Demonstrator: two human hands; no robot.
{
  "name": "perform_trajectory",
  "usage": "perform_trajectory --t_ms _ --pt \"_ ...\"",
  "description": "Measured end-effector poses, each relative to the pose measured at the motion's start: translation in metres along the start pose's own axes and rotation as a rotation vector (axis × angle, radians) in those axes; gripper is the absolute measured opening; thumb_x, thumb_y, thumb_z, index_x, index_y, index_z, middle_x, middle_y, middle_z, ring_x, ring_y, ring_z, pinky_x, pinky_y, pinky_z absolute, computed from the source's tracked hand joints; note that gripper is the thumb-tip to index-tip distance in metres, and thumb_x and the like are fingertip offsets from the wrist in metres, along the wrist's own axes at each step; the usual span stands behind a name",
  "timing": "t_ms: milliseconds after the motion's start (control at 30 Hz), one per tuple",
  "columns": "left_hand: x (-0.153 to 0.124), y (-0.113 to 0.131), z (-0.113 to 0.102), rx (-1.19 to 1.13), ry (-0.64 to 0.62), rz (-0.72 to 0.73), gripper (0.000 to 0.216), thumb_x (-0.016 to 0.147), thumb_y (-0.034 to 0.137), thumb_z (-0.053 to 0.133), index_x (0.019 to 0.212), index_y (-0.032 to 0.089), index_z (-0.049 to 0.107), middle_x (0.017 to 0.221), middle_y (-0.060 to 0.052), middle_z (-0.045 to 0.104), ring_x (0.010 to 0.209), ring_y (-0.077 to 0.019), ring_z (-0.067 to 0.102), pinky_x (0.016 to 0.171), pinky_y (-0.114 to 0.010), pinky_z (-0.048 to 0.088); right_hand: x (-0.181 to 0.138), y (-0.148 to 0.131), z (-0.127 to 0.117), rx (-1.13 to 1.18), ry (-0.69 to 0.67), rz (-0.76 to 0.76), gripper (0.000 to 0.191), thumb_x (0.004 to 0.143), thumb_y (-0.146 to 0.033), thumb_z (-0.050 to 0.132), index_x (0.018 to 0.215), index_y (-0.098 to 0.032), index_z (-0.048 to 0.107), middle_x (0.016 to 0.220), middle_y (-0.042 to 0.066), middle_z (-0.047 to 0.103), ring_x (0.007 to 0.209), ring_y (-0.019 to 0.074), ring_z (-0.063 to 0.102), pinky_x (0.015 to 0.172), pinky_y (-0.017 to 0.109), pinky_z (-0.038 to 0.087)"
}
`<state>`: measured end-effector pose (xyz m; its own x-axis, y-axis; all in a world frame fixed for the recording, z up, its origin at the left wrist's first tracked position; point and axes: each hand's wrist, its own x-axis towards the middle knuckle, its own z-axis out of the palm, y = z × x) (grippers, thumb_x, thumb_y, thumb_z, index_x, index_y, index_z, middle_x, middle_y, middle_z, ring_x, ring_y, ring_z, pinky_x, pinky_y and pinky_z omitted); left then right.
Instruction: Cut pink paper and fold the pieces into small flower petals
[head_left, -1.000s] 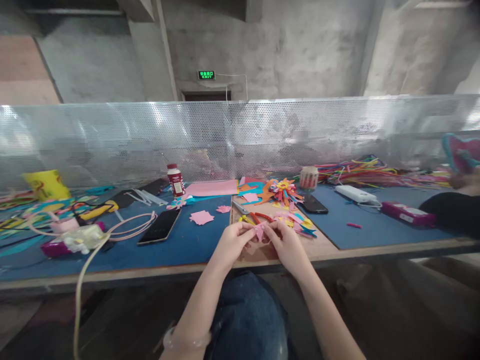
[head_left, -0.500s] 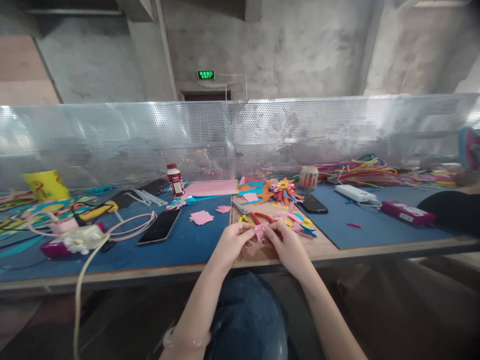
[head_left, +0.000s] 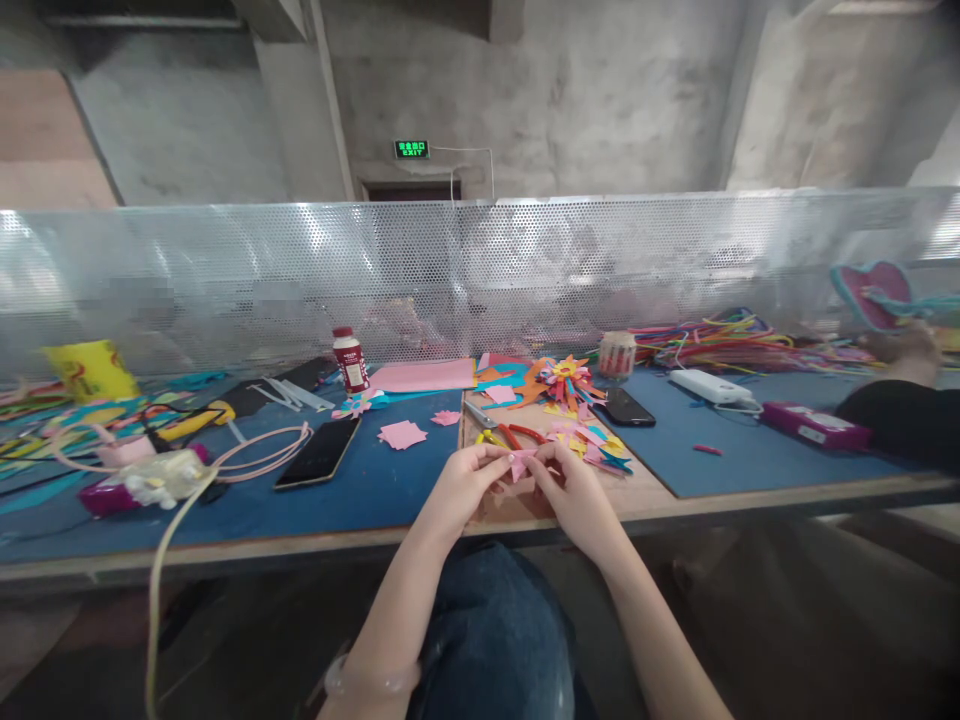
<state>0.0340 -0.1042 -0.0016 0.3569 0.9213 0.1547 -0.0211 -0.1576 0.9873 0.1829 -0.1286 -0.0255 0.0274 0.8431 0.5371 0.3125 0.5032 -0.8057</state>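
Here the person's left hand (head_left: 463, 487) and right hand (head_left: 574, 495) meet over the near edge of the workbench (head_left: 375, 545), each pinching one side of a small pink folded paper piece (head_left: 520, 462) between thumb and fingertips. The paper is held just above a bare wooden board (head_left: 645, 490), between the two hands. Just beyond it lie red-handled scissors (head_left: 510, 433) and a scatter of coloured paper cutouts (head_left: 596, 446). A finished paper flower (head_left: 564, 377) sits farther back, next to a black phone (head_left: 628, 407). A second phone (head_left: 319, 452) lies on the blue mat (head_left: 375, 485) to the left, near pink paper squares (head_left: 403, 434) and a small red-capped bottle (head_left: 350, 360).
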Motion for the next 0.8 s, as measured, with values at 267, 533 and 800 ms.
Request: perform_trajectory --t_ms 267,533,800 --pt "-0.0022 0.0024 0.0012 0.042 0.011 -0.019 0.023 0.068 0.031 0.062 0.080 0.012 0.062 0.067 -0.002 0.061 0.052 -0.0086 0.051 0.047 -0.019 0.036 -0.0024 -0.0018 0.0001 -0.017 0.015 -0.048 0.019 0.082 -0.033 0.047 0.070 -0.018 0.049 0.069 0.001 0.054 0.064 0.0134 0.051 0.058 0.023 0.040" --pt "0.0000 -0.0001 0.0008 0.009 0.003 -0.007 0.022 0.070 0.033 0.060 0.077 0.012 0.062 0.066 -0.002 0.059 0.053 -0.0083 0.050 0.051 -0.019 0.038 -0.0033 -0.0003 0.0023 -0.059 0.018 -0.064 0.019 0.083 -0.033 0.046 0.072 -0.019 0.048 0.073 0.002 0.055 0.066 0.0147 0.052 0.061 0.026 0.041" --pt "0.0010 -0.0001 0.0025 0.042 0.037 -0.007 0.022 0.069 0.034 0.060 0.075 0.013 0.060 0.063 -0.001 0.058 0.051 -0.0089 0.050 0.049 -0.019 0.039 -0.0045 0.0002 0.0025 -0.026 0.008 -0.042 0.021 0.083 -0.038 0.045 0.073 -0.019 0.048 0.076 0.004 0.057 0.069 0.0164 0.054 0.062 0.027 0.044"
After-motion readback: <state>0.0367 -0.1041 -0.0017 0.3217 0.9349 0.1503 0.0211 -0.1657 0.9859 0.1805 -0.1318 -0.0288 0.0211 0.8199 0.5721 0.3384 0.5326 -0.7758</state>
